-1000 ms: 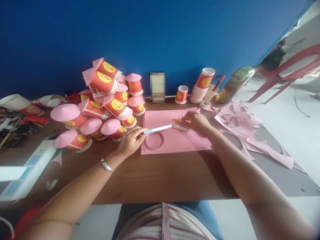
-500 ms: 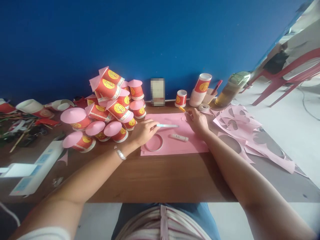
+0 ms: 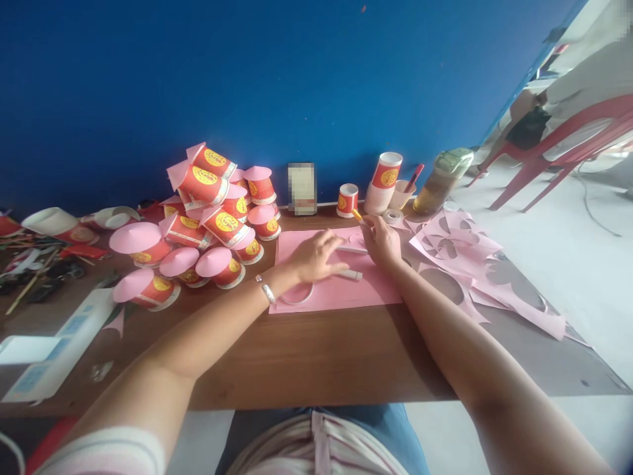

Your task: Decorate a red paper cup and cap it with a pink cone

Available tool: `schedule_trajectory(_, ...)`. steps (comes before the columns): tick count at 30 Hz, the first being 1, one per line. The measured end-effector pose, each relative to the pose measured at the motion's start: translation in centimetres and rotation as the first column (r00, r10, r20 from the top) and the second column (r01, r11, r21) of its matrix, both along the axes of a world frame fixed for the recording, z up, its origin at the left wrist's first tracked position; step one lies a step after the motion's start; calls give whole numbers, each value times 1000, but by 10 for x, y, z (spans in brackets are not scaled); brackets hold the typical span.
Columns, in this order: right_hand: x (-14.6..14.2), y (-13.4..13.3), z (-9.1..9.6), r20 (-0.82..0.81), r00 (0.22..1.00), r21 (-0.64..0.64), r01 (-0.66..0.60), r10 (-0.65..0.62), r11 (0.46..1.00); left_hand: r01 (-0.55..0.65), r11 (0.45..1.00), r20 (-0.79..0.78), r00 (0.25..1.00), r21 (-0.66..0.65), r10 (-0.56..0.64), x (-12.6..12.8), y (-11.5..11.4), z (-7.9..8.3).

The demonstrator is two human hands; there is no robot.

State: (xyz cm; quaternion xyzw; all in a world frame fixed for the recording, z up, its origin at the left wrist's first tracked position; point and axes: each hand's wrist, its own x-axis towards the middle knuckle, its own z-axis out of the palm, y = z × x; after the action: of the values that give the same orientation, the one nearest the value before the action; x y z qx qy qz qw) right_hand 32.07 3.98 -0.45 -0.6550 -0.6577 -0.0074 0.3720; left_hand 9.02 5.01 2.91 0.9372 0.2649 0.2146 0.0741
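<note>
A pink paper sheet (image 3: 380, 290) lies on the brown table (image 3: 306, 356). My left hand (image 3: 315, 257) rests on the sheet, fingers curled over the near end of a white pen (image 3: 355, 249) that points right. A white glue stick (image 3: 350, 274) lies just below its fingertips. A clear ring (image 3: 297, 295) sits by my left wrist. My right hand (image 3: 383, 241) is at the sheet's far right corner, closed on a thin orange stick (image 3: 357, 215) whose tip pokes up to the left.
A heap of red cups with pink cone lids (image 3: 208, 218) fills the left. Against the blue wall stand a cup stack (image 3: 383, 181), a small cup (image 3: 347, 199), a tape roll (image 3: 393, 216) and a bottle (image 3: 438, 181). Pink offcuts (image 3: 459, 251) lie right; a white box (image 3: 49, 343) left.
My left hand has carried the pen rightwards over the sheet, to just above the glue stick. My right hand left the glue stick and moved to the far corner with the orange stick.
</note>
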Motion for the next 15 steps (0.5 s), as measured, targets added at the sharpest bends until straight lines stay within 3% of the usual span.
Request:
schedule_trajectory(2,0,1,1,3,1000,-7,5,-5,1000,205,978,-77,975,-25,-206,5,-8,2)
schedule_trajectory(4,0,1,4,14,1000,-11,6,-6,1000,249,968,-174,952,-30,-250,12,-7,2)
schedule_trajectory(9,2,-1,9,75,997,-3,31,-31,1000,60,998,-230,971,-35,-67,30,19,-6)
schedule_trajectory(15,1,-2,5,75,997,174,-31,18,984,-27,1000,-123,992,6,28,37,36,-3)
